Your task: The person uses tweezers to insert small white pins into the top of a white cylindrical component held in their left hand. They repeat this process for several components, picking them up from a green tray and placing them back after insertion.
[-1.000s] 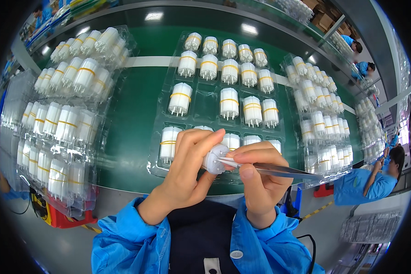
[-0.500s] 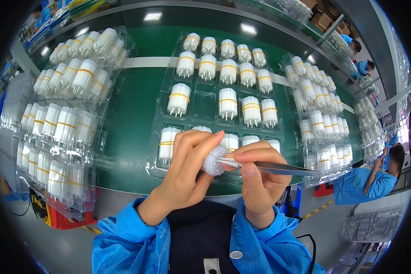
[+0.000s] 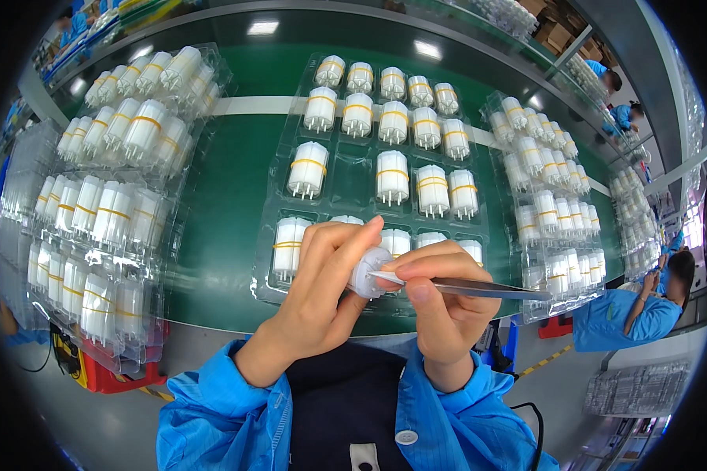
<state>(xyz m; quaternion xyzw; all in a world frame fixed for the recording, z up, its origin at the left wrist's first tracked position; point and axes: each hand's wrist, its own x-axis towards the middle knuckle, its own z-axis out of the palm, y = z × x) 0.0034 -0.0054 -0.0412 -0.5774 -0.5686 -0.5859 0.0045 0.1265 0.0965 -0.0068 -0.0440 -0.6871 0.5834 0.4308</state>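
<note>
My left hand [image 3: 322, 290] grips a small white cylindrical part [image 3: 368, 272] close to my chest. My right hand [image 3: 440, 302] pinches metal tweezers [image 3: 479, 290], whose tips touch the end of that part. Both hands hover over the near edge of a clear plastic tray [image 3: 353, 184] on the green table. The tray holds rows of white cylinders with yellow bands [image 3: 393, 174]; some pockets are bare. My thumbs hide part of the held piece.
Stacked clear trays of the same white cylinders [image 3: 110, 212] stand at the left. More filled trays [image 3: 554, 212] lie at the right. A person in blue [image 3: 620, 310] sits low right, others in blue [image 3: 617, 94] work far back right.
</note>
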